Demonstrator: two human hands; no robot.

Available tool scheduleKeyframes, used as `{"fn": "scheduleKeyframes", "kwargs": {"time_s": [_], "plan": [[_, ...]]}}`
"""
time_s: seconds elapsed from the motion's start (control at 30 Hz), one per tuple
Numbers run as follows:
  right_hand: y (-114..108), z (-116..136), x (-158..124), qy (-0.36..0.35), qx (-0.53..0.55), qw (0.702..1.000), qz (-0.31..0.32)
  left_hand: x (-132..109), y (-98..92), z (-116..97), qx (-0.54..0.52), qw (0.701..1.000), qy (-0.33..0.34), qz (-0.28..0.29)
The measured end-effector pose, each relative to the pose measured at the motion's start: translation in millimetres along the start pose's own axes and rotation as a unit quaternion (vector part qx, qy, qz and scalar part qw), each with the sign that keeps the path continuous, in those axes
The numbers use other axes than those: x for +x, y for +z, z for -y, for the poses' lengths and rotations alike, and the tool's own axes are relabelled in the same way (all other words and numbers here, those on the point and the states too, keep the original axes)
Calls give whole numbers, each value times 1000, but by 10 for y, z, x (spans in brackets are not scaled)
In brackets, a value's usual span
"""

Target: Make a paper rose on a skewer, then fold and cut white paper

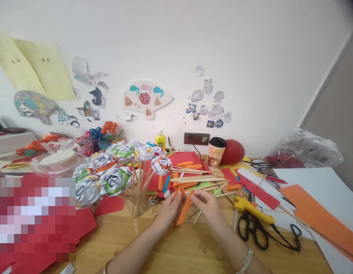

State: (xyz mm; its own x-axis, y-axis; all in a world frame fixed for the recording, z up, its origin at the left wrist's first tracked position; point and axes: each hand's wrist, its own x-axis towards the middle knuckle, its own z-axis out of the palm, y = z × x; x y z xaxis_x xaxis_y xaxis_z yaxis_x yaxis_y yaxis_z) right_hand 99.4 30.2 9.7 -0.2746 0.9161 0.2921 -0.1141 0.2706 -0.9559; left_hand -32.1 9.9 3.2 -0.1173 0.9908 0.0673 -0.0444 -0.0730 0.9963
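Note:
Above the wooden table (179,247), in the middle of the head view, my two hands are close together around folded orange paper. My left hand (171,207) is closed on an orange paper piece at its fingertips. The fingers of my right hand (207,205) pinch the upper end of a narrow orange paper strip (184,211), which hangs down at a slant between the hands. Whether both hands hold one piece or two, I cannot tell. Just beyond my fingers lie several thin wooden sticks (197,179) on coloured paper pieces.
A glue gun (253,210) and black scissors (254,230) lie on the right, with an orange sheet (321,217) past them. Left of my hands stand a clear cup of sticks (136,201) and folded paper flowers (116,180). A lidded paper cup (216,154) stands behind.

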Motion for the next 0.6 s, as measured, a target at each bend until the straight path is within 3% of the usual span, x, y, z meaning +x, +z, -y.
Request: {"fn": "scheduleKeyframes", "kwargs": {"time_s": [0.13,0.27,0.6], "plan": [[96,-22,-50,6,6,1000,10,-34,13,46,-17,1000,-15,-9],[121,-43,-75,-37,-61,996,-44,-43,29,75,-24,999,-26,0],[169,-90,-102,-40,-68,991,-106,-61,17,116,-39,998,-41,38]]}}
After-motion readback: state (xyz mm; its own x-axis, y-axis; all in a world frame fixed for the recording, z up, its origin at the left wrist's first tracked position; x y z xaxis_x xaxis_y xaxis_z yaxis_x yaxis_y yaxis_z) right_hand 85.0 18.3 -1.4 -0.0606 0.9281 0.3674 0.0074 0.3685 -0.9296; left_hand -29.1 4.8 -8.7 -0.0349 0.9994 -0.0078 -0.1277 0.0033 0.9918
